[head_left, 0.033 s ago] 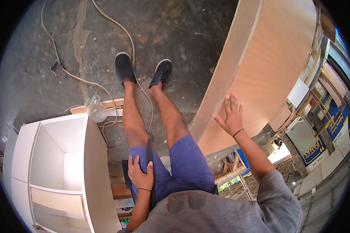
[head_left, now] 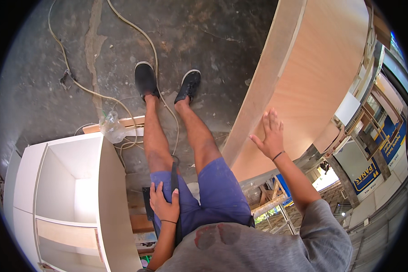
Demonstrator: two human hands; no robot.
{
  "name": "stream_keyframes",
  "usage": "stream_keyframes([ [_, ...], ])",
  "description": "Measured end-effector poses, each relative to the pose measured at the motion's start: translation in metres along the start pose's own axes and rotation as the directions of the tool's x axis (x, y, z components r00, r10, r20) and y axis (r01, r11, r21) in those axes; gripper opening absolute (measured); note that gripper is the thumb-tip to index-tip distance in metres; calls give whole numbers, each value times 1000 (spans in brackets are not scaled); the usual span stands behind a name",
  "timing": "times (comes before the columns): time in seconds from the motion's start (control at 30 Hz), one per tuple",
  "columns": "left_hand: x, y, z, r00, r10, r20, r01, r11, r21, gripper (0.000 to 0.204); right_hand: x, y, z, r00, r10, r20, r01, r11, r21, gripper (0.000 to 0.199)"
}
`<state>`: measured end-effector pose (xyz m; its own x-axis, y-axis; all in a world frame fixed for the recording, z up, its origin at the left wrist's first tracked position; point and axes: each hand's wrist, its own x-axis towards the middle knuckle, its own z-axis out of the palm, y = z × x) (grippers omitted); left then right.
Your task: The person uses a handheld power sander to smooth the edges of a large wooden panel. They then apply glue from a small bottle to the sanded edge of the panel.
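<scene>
My right hand [head_left: 271, 134] lies with its fingers stretched out on the broad face of a light brown wooden panel [head_left: 313, 90], close to the panel's thick edge. On the thigh of my blue shorts [head_left: 220, 183] rests my left hand [head_left: 164, 205], palm down with the fingers a little apart. A black strap [head_left: 173, 176] runs along the shorts beside its thumb; part of the strap is hidden by the hand. Neither hand grips anything that shows.
To the left stands a white open cabinet [head_left: 72, 156]. A pale cable [head_left: 84, 86] snakes over the dark concrete floor [head_left: 204, 34] past my shoes. A clear plastic bag [head_left: 111, 128] lies on wood strips behind the cabinet. Boards and blue banners [head_left: 366, 177] are at the right.
</scene>
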<state>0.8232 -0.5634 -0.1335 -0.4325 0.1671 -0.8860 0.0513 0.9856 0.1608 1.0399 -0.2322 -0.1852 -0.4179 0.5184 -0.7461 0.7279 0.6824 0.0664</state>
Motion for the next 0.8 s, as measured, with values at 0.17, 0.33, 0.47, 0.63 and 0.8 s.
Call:
stream_keyframes([
  [0.17,2,-1,-3,1000,-5,-2,5,1000,-12,56,-3,3,7,997,0,-71,18,968,250,90],
  [0.33,2,2,-7,996,68,-54,-66,997,32,51,-5,-2,18,994,38,-99,-29,995,94,90],
  [0.47,3,0,-6,999,30,-20,-30,1000,4,56,4,-9,36,969,101,-224,-74,989,127,94],
  [0.63,2,3,-5,1000,14,-25,-14,1000,14,56,26,-6,30,946,140,-294,-83,977,199,99],
  [0.8,5,10,-8,999,37,-20,-36,999,22,56,84,24,-6,885,91,-456,-25,989,148,100],
])
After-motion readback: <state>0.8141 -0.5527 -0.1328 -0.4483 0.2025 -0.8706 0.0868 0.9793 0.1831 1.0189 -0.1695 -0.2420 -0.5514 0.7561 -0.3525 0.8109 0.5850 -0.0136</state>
